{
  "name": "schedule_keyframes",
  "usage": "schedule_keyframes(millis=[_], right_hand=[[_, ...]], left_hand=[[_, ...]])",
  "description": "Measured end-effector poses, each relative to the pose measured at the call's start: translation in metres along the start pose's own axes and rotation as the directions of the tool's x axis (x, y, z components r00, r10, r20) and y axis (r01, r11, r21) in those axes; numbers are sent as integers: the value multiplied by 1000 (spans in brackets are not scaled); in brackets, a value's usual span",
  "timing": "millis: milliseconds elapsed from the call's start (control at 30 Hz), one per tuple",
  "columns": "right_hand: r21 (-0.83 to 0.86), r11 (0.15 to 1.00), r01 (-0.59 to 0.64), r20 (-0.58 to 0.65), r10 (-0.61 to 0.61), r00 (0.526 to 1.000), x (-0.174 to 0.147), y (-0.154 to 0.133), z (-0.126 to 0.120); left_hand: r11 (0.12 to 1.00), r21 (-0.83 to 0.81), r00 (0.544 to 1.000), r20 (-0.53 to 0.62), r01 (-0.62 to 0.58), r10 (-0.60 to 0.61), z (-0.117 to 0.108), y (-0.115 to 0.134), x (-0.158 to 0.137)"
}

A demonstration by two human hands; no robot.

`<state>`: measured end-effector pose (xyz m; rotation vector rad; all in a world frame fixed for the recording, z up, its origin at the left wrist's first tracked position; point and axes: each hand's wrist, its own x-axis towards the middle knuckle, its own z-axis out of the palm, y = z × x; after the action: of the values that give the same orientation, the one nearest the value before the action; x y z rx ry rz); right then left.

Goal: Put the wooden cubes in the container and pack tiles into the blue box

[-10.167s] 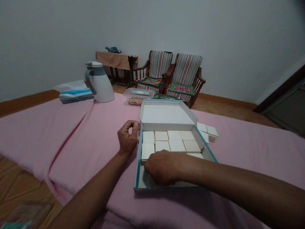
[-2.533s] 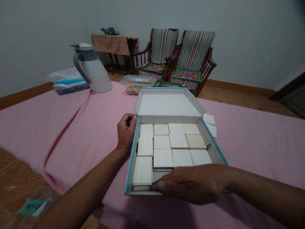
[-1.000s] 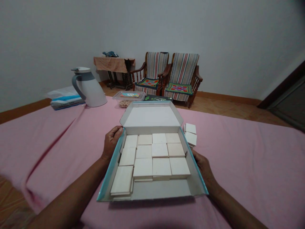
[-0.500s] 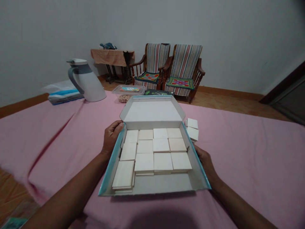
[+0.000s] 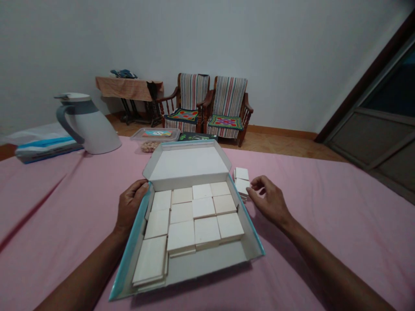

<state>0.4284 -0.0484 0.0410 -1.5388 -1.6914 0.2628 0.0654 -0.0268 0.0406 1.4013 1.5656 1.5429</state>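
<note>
A shallow cardboard box [image 5: 207, 261], teal outside and grey-white inside, lies tilted toward me with its lid flap [image 5: 191, 160] laid back. Inside are stacks of pale square wooden tiles [image 5: 181, 235] in rows, with longer stacked tiles [image 5: 149, 261] down the left side; bare box floor shows along the front. My left hand [image 5: 131, 205] grips the left wall near the lid hinge, thumb on the rim. Off the box's right side stand two small stacks of square tiles [image 5: 242, 186]. My right hand [image 5: 269, 201] is beside them, fingers apart and curved, thumb at the nearer stack's edge.
A pink cloth [image 5: 311, 207] covers the table. Toward the back stand a white and grey jug [image 5: 95, 129], a blue and white packet [image 5: 48, 149], a clear plastic container [image 5: 151, 140] and a dark flat box [image 5: 197, 137]. Two wooden chairs [image 5: 228, 103] are beyond.
My right hand has let go of the box's right wall and moved to the tile stacks. The view has turned right, and the box now sits skewed, its right side raised.
</note>
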Motion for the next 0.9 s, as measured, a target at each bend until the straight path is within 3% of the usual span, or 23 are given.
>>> schedule_keyframes(millis=[67, 133, 267, 367, 567, 900], right_hand=[[-121, 993, 14, 57, -7, 998, 14, 7, -3], [-170, 985, -41, 146, 66, 987, 22, 15, -2], [-122, 964, -235, 314, 262, 912, 23, 25, 9], [-123, 940, -317, 322, 340, 884, 18, 26, 17], [-277, 940, -198, 236, 266, 935, 13, 31, 33], [-433, 895, -107, 255, 236, 938, 13, 34, 31]], left_hand=[[1000, 25, 1000, -1, 6, -6, 0, 0, 0], [999, 45, 1000, -3, 3, -2, 0, 1, 0], [1000, -5, 1000, 15, 21, -21, 2, 4, -4], [997, -60, 999, 21, 39, -38, 3, 6, -6], [999, -29, 1000, 8, 17, -17, 3, 6, -5], [998, -48, 999, 32, 41, -40, 4, 11, -8]])
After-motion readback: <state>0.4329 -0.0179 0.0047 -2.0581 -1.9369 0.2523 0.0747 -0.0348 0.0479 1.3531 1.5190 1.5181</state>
